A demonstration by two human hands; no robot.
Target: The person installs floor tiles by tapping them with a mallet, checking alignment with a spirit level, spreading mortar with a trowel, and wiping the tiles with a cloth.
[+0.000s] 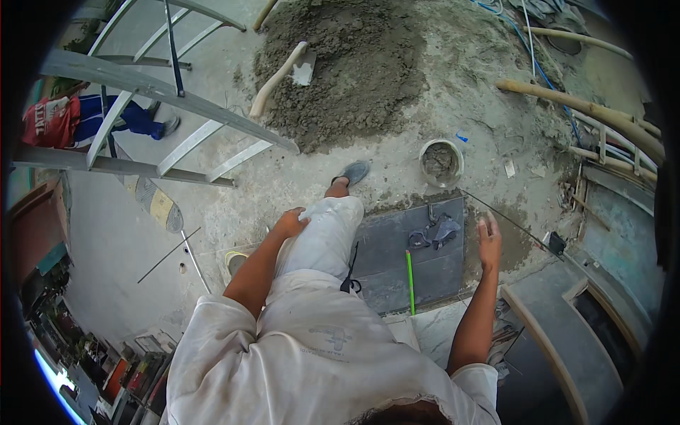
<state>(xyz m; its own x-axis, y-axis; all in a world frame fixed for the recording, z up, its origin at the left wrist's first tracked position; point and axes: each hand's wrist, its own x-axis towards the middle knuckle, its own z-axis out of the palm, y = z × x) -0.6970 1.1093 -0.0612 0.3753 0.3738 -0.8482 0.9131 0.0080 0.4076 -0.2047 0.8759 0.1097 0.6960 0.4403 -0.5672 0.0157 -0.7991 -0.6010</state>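
My left hand (289, 224) hangs beside the left leg of my pale shorts (319, 234), against the cloth or just in front of it. Its fingers are loosely bent and apart, with nothing visible in them. My right hand (489, 242) is held out to the right, open and without anything in it. Nearest to it is a large dark grey slab (379, 280) on the ground, where a crumpled dark grey cloth or pair of gloves (433, 234) and a thin bright green bar (410, 282) lie. Beyond the slab stands a round bucket (423, 168) containing grey mortar.
A wide heap of wet mortar (368, 78) lies ahead, a wooden-handled shovel (273, 88) resting in it. At left a metal ladder (170, 88) crosses the view; past it is another person (85, 119) in red and blue. Bamboo poles (552, 97) lean at the far right.
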